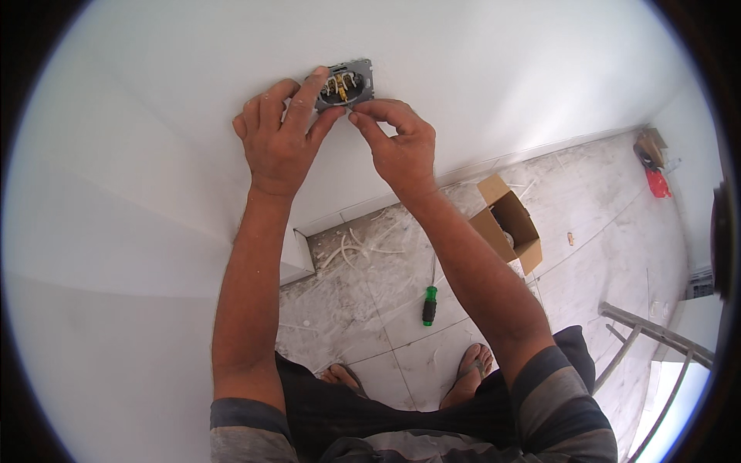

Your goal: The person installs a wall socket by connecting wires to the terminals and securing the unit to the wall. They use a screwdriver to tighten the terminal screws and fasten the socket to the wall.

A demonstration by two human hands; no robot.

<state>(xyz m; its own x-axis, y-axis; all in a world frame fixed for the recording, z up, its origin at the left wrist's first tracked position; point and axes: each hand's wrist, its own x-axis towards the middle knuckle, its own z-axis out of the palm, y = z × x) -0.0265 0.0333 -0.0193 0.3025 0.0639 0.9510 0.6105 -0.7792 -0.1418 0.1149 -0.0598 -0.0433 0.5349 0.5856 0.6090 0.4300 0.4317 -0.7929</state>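
A wall socket insert (345,83) without its cover sits against the white wall, with a grey metal frame and brass-coloured contacts showing. My left hand (276,139) grips its left side, index finger at the upper left corner and thumb at the lower edge. Just below that lower edge, my right hand (403,147) has thumb and index finger pinched together close to the frame. What sits between those fingertips, if anything, is too small to make out.
On the tiled floor lie a green-and-black screwdriver (429,306) and several white cable scraps (351,248). An open cardboard box (505,228) stands right of my right forearm. A ladder-like frame (656,333) is at the lower right, and a red bag (658,184) lies farther off.
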